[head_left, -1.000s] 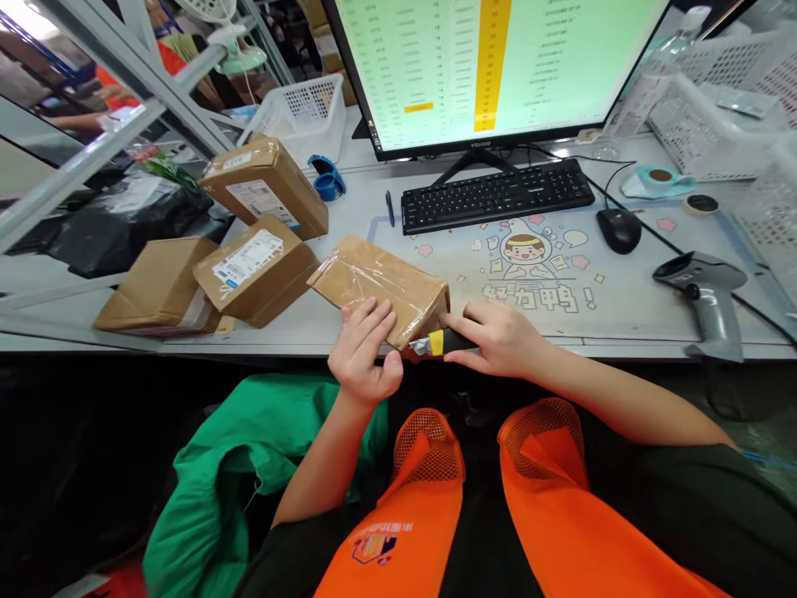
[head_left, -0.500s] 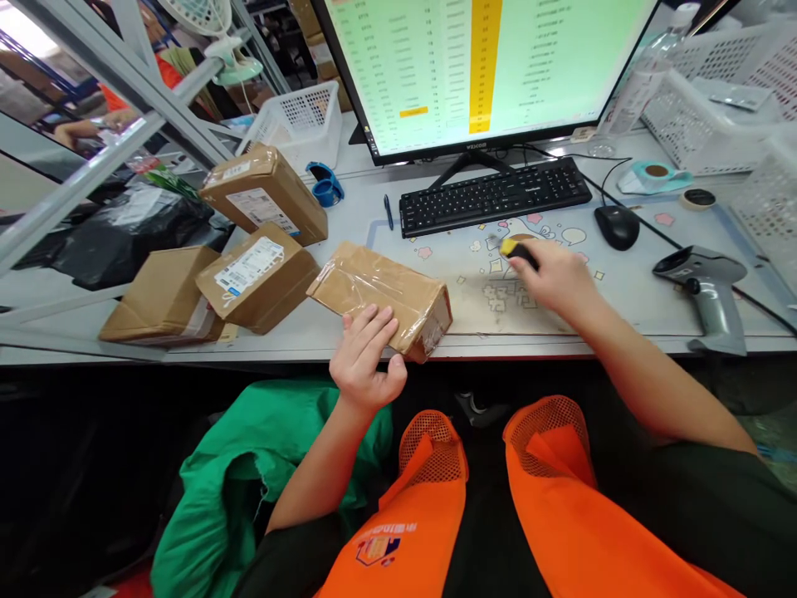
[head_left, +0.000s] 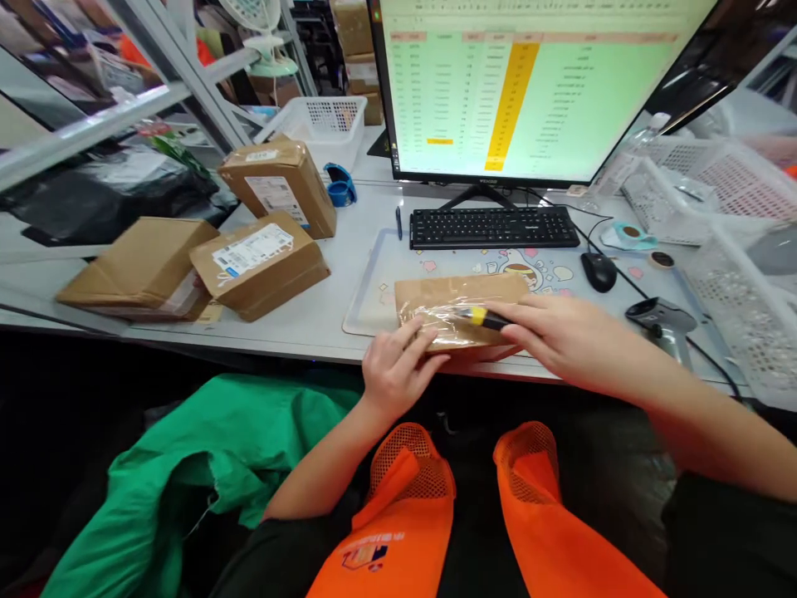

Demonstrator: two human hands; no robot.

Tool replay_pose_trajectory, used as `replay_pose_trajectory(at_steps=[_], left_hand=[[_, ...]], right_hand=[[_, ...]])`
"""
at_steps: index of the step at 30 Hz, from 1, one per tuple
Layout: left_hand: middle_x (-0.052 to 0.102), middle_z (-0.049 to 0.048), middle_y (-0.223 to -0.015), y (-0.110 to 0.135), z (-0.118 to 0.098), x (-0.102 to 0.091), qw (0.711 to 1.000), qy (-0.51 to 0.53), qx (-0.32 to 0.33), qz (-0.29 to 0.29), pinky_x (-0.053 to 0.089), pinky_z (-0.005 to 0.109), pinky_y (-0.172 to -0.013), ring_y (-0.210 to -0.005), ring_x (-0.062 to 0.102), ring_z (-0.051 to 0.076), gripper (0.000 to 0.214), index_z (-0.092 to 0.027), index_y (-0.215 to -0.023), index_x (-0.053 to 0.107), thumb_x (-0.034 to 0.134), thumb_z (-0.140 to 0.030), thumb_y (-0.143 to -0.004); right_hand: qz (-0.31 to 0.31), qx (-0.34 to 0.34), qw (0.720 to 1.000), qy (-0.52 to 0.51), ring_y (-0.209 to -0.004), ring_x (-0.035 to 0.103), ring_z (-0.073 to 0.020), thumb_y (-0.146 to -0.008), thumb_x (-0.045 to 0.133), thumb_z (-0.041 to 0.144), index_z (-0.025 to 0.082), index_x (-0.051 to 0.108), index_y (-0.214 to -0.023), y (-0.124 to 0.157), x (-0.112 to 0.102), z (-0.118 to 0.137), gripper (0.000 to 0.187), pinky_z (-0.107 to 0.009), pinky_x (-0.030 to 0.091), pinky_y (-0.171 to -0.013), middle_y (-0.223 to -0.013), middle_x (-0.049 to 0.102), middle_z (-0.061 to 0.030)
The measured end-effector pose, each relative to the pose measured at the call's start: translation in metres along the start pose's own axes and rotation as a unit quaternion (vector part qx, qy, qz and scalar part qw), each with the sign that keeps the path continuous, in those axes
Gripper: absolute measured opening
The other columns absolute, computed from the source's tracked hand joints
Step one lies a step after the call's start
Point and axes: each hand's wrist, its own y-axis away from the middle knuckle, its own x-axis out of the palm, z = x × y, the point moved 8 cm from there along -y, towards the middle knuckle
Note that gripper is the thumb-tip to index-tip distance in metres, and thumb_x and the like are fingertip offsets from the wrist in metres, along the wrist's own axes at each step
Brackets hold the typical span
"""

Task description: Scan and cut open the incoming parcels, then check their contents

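Your L hand [head_left: 395, 370] lies spread on box [head_left: 448, 291]; R hand [head_left: 560, 336] grips cutter [head_left: 489, 319] over tape [head_left: 461, 335] betw. them. Prob. slitting step; next stroke needs L hand clear.

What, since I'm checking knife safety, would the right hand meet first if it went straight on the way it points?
Probably the taped cardboard box, which the utility knife in the right hand touches or nearly touches; further along, the left hand has fingertips close to that line. Depth is unclear.
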Motion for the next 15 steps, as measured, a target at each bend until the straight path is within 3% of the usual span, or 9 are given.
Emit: replay_pose_trajectory(at_steps=[2, 6, 9, 15], left_hand=[[0.080, 0.0121, -0.121, -0.003, -0.013, 0.003, 1.000, -0.019, 0.005, -0.006, 0.053, 0.038, -0.078, -0.091, 0.075, 0.025, 0.042, -0.021, -0.127, 0.072, 0.085, -0.040, -0.092], [0.082, 0.0099, -0.112, -0.009, -0.005, 0.007, 0.999, -0.028, 0.013, -0.009, 0.048, 0.039, -0.072, -0.079, 0.071, 0.023, 0.034, -0.021, -0.118, 0.077, 0.080, -0.046, -0.095], [0.081, 0.0116, -0.111, -0.006, 0.003, 0.010, 0.999, 0.018, 0.008, -0.025, 0.053, 0.037, -0.076, -0.085, 0.074, 0.023, 0.032, -0.021, -0.118, 0.077, 0.077, -0.046, -0.097], [0.078, 0.0126, -0.116, 0.006, 0.010, 0.021, 0.996, 0.090, -0.010, -0.027, 0.060, 0.036, -0.087, -0.099, 0.076, 0.025, 0.031, -0.023, -0.122, 0.076, 0.077, -0.041, -0.097]], right_hand=[[0.046, -0.025, 0.997, 0.062, -0.085, 0.072, -0.0250, -0.112, 0.044, 0.039, 0.023, 0.071, -0.138, -0.023, 0.002, 0.019, 0.040, -0.035, 0.047, -0.072, -0.106, 0.080, -0.0098], [0.083, -0.030, 0.986, 0.141, -0.075, 0.069, -0.0234, -0.112, 0.045, 0.039, 0.019, 0.075, -0.124, -0.049, 0.006, 0.032, 0.038, -0.033, 0.039, -0.065, -0.091, 0.078, -0.0096], [0.101, -0.029, 0.982, 0.155, -0.074, 0.067, -0.0234, -0.112, 0.043, 0.040, 0.018, 0.077, -0.114, -0.059, 0.008, 0.034, 0.040, -0.034, 0.038, -0.065, -0.089, 0.078, -0.0102], [0.158, -0.051, 0.982, 0.087, -0.063, 0.062, -0.0198, -0.111, 0.044, 0.040, 0.021, 0.079, -0.095, -0.079, 0.008, 0.031, 0.043, -0.035, 0.038, -0.062, -0.082, 0.076, -0.0078]])
